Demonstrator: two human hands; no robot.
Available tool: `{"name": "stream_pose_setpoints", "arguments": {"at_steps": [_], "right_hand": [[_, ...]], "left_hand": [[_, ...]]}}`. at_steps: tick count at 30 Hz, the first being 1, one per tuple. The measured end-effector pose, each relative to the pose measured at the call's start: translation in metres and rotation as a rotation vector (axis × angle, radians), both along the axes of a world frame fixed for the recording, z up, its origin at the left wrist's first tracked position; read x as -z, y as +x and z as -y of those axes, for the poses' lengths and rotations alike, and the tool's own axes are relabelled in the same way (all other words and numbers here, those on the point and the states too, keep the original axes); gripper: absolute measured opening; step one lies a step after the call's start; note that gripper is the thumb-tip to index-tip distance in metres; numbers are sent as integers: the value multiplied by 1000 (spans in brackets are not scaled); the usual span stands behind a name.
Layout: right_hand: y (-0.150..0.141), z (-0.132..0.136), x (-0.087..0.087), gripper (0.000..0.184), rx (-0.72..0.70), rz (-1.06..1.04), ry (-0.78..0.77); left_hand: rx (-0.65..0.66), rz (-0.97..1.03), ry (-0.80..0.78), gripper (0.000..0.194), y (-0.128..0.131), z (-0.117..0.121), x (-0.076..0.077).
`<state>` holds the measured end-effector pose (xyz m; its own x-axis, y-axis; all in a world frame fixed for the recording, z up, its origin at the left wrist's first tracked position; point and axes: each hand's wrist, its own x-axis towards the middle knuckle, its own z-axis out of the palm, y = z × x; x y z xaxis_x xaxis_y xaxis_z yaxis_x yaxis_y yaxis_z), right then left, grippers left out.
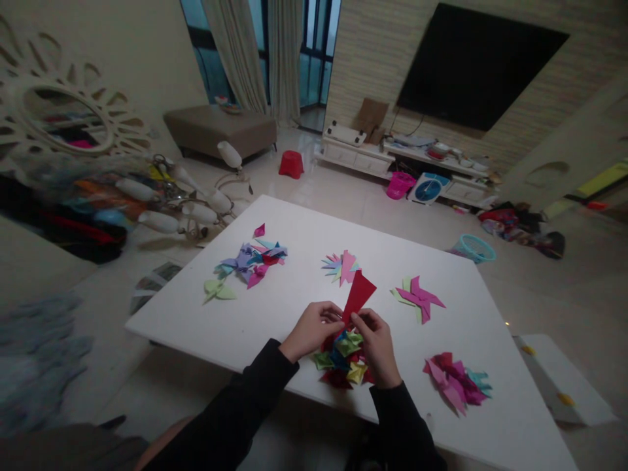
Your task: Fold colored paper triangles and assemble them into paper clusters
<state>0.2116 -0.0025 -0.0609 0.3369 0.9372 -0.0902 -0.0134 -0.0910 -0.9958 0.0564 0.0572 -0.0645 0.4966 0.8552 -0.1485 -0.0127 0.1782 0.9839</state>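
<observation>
Between my two hands a folded piece of red paper [360, 296] stands up, wide at its top and narrow where the fingers pinch it. My left hand [318, 327] grips its lower left edge with thumb and fingertips. On the other side my right hand [377, 340] pinches the lower right edge. Just below the hands lies a pile of folded paper pieces [339, 358] in green, blue, yellow and red, partly covered by my fingers. Behind the red paper sits a fan-like group of pastel folded papers [338, 267].
The white table [294, 248] also bears a heap of paper figures [248, 261] at left, a pink-and-green pinwheel shape [419, 299] at right, and a pink-and-teal paper pile [456, 383] near the right front. Beyond its far right edge stands a blue basket [473, 248].
</observation>
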Motion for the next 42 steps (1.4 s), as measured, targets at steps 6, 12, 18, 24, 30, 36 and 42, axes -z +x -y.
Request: {"name": "stream_pose_setpoints", "arguments": {"at_steps": [6,12,18,24,30,36,42], "right_hand": [[-3,-6,5,29,9,-46,25],[2,-5,4,30,-45,-17,-3],[9,-1,7,27,-12,-15,15],[14,1,8,24,20,41,57],[13,3,4,25,20,47,77],[22,4,4,25,111,120,66],[52,-9,30,29,243,167,54]], "left_hand": [[-20,75,-89,21,6,-4,-1],[-64,63,-83,24,13,-9,-1],[-74,90,-92,19,18,-6,-4],[-50,119,-126,17,19,0,-8],[-48,104,-77,18,22,0,-4],[-13,39,-63,14,21,-1,-10],[-6,-36,4,14,17,-8,-18]]}}
